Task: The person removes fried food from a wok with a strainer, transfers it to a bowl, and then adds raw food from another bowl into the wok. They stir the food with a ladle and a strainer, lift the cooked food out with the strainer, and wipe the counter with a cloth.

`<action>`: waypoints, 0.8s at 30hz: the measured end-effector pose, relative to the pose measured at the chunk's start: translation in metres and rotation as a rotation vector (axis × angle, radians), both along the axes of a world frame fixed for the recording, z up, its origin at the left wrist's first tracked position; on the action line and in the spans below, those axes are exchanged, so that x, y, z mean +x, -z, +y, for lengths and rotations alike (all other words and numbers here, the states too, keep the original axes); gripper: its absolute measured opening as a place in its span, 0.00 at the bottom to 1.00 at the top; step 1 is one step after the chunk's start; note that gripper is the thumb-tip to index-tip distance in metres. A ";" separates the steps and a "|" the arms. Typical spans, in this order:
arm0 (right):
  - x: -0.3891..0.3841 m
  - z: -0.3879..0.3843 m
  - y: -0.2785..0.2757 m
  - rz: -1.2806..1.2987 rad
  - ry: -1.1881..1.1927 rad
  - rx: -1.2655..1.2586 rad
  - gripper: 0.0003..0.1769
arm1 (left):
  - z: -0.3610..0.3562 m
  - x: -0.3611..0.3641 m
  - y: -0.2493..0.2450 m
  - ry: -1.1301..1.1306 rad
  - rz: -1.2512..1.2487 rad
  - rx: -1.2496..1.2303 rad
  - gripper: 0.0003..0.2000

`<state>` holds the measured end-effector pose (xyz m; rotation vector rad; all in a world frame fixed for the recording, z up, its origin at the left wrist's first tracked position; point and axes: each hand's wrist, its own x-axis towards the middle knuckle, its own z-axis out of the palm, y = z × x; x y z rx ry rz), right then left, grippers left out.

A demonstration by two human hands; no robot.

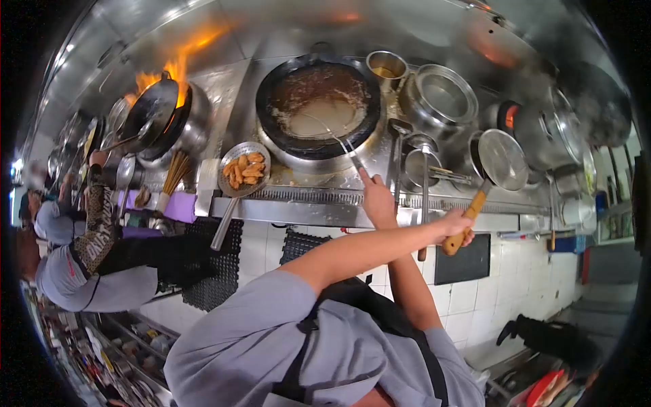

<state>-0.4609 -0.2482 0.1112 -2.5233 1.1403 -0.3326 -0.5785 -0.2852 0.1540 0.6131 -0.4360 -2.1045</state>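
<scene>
My arms cross in front of me. My left hand (458, 231), at the right, is closed around the wooden handle of a round mesh strainer (503, 159), held over the pots at the counter's front. My right hand (378, 199) grips a slim, long metal tool (354, 157). Its thin far end reaches into the wok (262, 102) of bubbling, foamy oil (325, 115); I cannot make out the tool's exact kind. Left of the wok, a perforated skimmer (229, 211) rests at the counter edge, holding several browned fried pieces (242, 170).
Flames (178, 71) rise behind another wok (150, 112) at the left, where a co-worker (91, 251) stands. Metal pots (445, 95) and a small oil container (387, 66) stand right of my wok. A ladle (426, 176) lies across the counter. Black mats (217, 271) cover some floor.
</scene>
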 end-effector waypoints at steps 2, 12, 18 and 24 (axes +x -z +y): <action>-0.004 -0.004 -0.005 -0.015 -0.001 -0.068 0.28 | -0.002 -0.016 0.007 -0.079 -0.052 0.003 0.08; -0.016 -0.047 -0.033 -0.066 -0.023 -0.092 0.29 | 0.136 0.221 -0.075 -0.315 -1.017 -0.489 0.23; -0.031 -0.050 -0.025 -0.224 -0.113 0.031 0.30 | 0.382 0.476 0.066 -0.223 -2.105 0.564 0.17; -0.031 -0.043 -0.016 -0.155 -0.094 0.013 0.32 | 0.406 0.476 0.106 -0.734 -0.666 0.407 0.09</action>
